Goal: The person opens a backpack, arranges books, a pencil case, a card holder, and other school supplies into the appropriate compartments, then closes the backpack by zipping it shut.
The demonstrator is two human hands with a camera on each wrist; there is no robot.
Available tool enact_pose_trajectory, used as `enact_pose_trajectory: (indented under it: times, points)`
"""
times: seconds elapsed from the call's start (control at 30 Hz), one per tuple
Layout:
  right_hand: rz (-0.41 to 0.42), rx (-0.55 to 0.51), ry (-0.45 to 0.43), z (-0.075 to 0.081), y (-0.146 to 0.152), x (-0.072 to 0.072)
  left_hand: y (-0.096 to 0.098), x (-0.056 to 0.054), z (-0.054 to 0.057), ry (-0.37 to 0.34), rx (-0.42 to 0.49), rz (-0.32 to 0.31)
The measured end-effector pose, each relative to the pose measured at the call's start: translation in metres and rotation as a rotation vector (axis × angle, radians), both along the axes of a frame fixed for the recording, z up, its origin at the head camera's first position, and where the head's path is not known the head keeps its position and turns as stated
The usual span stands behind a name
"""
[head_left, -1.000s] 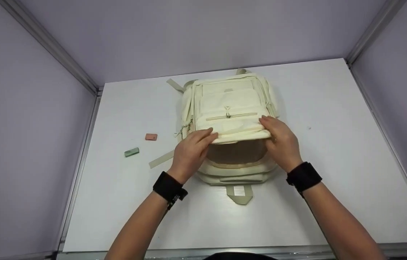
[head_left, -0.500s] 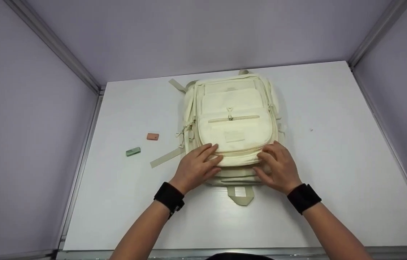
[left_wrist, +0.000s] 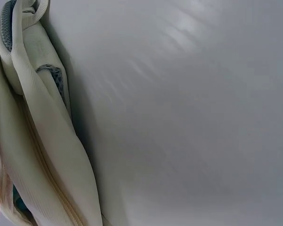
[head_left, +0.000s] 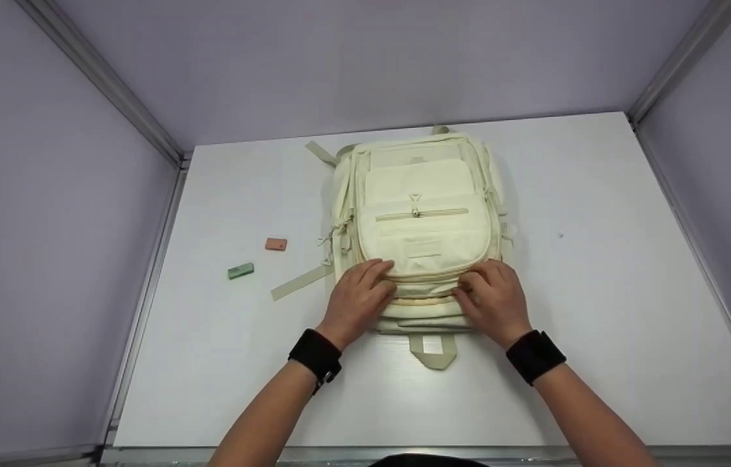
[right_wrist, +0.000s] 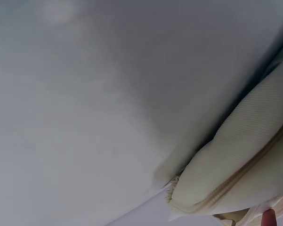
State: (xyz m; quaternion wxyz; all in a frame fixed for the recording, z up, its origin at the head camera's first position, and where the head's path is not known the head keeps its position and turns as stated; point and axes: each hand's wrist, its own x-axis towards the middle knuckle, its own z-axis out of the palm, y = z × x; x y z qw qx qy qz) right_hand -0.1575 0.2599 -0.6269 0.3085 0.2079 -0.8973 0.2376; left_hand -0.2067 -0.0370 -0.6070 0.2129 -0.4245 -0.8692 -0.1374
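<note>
A cream backpack (head_left: 427, 181) lies on its back on the white table, its top end towards me. Its front panel is down over the main opening, and the fabric along the top edge is folded. My left hand (head_left: 362, 295) pinches this edge at its left corner, fingers bent over the fabric. At the right corner my right hand (head_left: 495, 301) pinches the same edge between thumb and fingers. The left wrist view shows the zipper (left_wrist: 52, 174) along the bag's side, with only fingertips at the frame's edge. In the right wrist view, fingertips (right_wrist: 269, 217) touch the fabric.
Left of the bag lie a small orange-pink block (head_left: 276, 244) and a small green block (head_left: 240, 270). A loose strap (head_left: 300, 283) sticks out on that side. The carry loop (head_left: 433, 359) points towards me. Pale walls (head_left: 397, 65) enclose the table.
The front panel, held up a second ago with the dark opening showing, has come down towards me over it. Both hands moved down with it, and the right hand has moved slightly inward.
</note>
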Motion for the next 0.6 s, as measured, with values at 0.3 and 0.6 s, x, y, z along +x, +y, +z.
enact_pose_trajectory:
  times: [0.3, 0.6]
  points:
    - [0.034, 0.210, -0.106, 0.051, -0.034, -0.016, -0.003, -0.003, 0.005, -0.003, -0.010, -0.004]
    - [0.059, 0.384, -0.412, 0.069, -0.070, -0.039, -0.007, -0.006, 0.019, -0.072, 0.019, -0.060]
